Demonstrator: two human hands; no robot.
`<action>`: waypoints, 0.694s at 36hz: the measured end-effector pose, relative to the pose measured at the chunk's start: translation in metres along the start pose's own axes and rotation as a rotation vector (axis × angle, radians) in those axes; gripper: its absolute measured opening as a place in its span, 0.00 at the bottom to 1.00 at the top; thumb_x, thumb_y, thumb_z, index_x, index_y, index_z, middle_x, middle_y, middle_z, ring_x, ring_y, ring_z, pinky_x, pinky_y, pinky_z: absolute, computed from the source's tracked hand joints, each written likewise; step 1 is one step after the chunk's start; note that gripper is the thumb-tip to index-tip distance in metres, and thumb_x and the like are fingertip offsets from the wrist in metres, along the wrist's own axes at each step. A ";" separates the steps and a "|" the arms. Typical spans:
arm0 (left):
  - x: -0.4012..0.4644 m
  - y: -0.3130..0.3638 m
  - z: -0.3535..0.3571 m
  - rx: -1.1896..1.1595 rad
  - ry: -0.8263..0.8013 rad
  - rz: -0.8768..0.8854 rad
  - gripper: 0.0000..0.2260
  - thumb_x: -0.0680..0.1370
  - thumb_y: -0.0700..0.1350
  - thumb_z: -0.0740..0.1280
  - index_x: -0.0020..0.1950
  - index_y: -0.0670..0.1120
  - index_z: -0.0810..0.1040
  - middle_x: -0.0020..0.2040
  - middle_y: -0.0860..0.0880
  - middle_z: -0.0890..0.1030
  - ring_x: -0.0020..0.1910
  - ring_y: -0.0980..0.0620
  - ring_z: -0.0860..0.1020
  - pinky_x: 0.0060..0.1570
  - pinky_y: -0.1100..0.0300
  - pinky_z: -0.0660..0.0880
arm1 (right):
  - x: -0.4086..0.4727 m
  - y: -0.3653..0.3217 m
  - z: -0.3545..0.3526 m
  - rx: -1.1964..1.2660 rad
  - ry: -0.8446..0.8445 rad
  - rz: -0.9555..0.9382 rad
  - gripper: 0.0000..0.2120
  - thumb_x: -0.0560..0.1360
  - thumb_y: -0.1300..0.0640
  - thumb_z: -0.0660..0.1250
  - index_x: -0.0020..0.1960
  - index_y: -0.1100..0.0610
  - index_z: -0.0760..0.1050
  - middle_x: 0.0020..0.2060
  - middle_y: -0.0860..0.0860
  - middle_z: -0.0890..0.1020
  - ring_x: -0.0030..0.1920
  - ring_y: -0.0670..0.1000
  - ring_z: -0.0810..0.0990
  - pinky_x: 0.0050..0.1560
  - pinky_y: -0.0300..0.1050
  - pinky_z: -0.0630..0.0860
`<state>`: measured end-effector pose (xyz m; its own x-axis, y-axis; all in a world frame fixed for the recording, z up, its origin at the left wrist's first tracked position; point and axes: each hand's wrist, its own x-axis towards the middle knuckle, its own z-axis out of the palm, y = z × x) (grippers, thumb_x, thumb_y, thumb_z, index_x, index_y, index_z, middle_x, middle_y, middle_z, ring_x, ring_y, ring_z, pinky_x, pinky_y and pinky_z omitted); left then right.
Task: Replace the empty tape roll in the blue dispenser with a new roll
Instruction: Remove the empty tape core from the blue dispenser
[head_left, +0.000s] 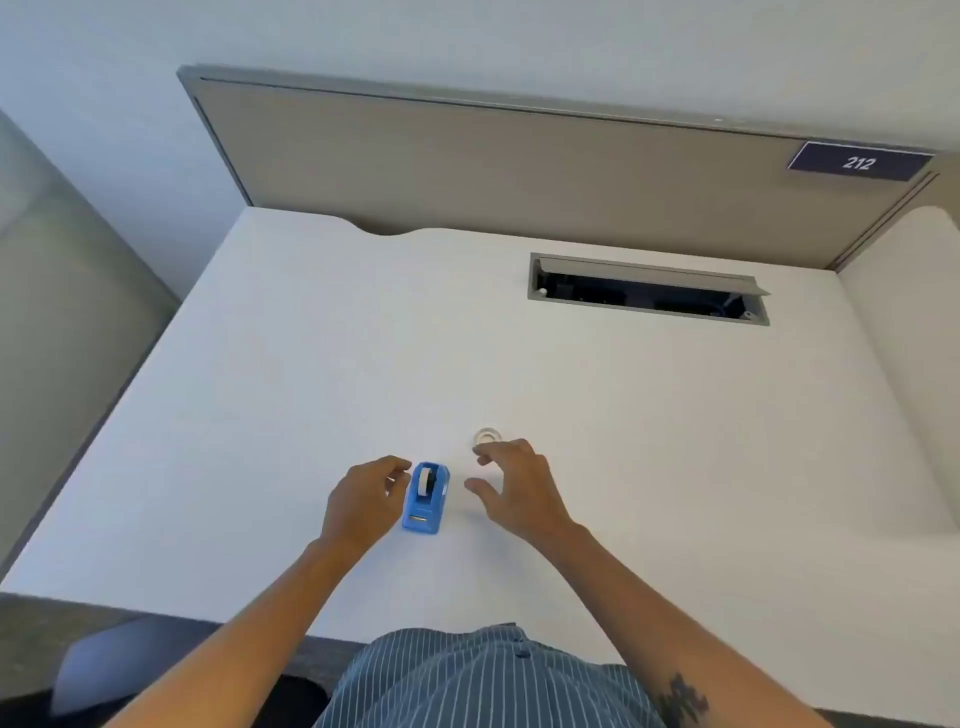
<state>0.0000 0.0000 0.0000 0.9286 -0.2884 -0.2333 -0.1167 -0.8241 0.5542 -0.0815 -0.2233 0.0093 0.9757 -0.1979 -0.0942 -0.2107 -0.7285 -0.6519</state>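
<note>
A small blue tape dispenser (426, 499) stands on the white desk (311, 364), with a pale roll seated in its top slot. My left hand (363, 501) is beside the dispenser's left side, fingers curled and touching or nearly touching it. A whitish tape roll (487, 436) lies flat on the desk just beyond and to the right of the dispenser. Above the desk to the dispenser's right hovers my right hand (511, 488), fingers spread, its fingertips close to the loose roll and holding nothing.
An open cable tray slot (647, 288) is cut into the desk at the back right. A beige partition panel (519, 171) with a "212" sign (860, 162) closes the far edge. The desk's near edge runs just in front of my striped shirt.
</note>
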 end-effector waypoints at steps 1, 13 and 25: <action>0.001 -0.003 0.001 -0.015 -0.004 -0.012 0.10 0.83 0.48 0.68 0.63 0.53 0.84 0.55 0.56 0.87 0.51 0.54 0.84 0.52 0.59 0.79 | 0.002 -0.003 0.004 0.026 -0.021 -0.003 0.21 0.78 0.51 0.77 0.69 0.54 0.80 0.59 0.47 0.86 0.66 0.54 0.78 0.67 0.54 0.73; 0.006 -0.015 0.005 -0.139 -0.142 -0.007 0.12 0.81 0.48 0.72 0.63 0.48 0.84 0.55 0.53 0.88 0.50 0.54 0.86 0.54 0.56 0.83 | 0.021 -0.039 0.034 0.087 -0.148 0.004 0.27 0.73 0.54 0.79 0.70 0.53 0.78 0.64 0.47 0.83 0.68 0.51 0.76 0.67 0.45 0.73; 0.014 -0.025 0.011 -0.195 -0.178 0.034 0.12 0.81 0.45 0.73 0.64 0.46 0.85 0.57 0.50 0.88 0.53 0.51 0.86 0.60 0.51 0.83 | 0.029 -0.042 0.051 0.007 -0.186 0.028 0.23 0.74 0.55 0.79 0.66 0.51 0.76 0.63 0.53 0.80 0.61 0.55 0.79 0.63 0.49 0.80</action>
<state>0.0119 0.0114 -0.0254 0.8468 -0.4097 -0.3392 -0.0606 -0.7079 0.7037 -0.0415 -0.1651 -0.0041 0.9639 -0.0924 -0.2496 -0.2379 -0.7196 -0.6523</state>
